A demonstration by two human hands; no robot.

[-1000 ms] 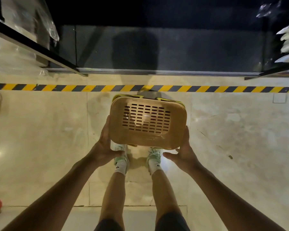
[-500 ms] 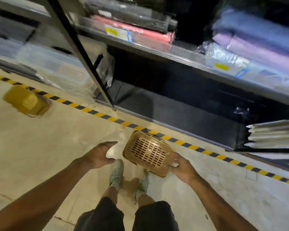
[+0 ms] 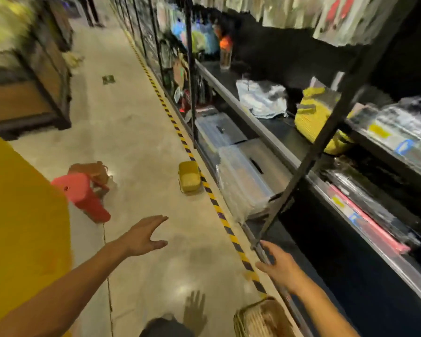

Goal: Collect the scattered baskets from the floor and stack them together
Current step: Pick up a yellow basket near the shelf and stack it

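Observation:
A tan slatted basket (image 3: 260, 319) lies on the floor at the bottom edge, below my right hand (image 3: 278, 263), which is open and apart from it. A yellow basket (image 3: 189, 177) sits farther up the aisle beside the striped floor tape. A brownish basket-like object (image 3: 93, 170) shows behind a red stool; it is too blurred to tell what it is. My left hand (image 3: 144, 235) hovers over the floor with fingers spread, holding nothing.
A red stool (image 3: 83, 195) lies tipped on the floor at left. Black metal shelving (image 3: 321, 147) with bins and packaged goods runs along the right. Yellow-black tape (image 3: 219, 210) marks its foot. A dark wooden unit (image 3: 34, 93) stands at the far left.
Both hands have let go of the tan basket, which now lies on the floor below my right hand. My view has swung up and left along the aisle.

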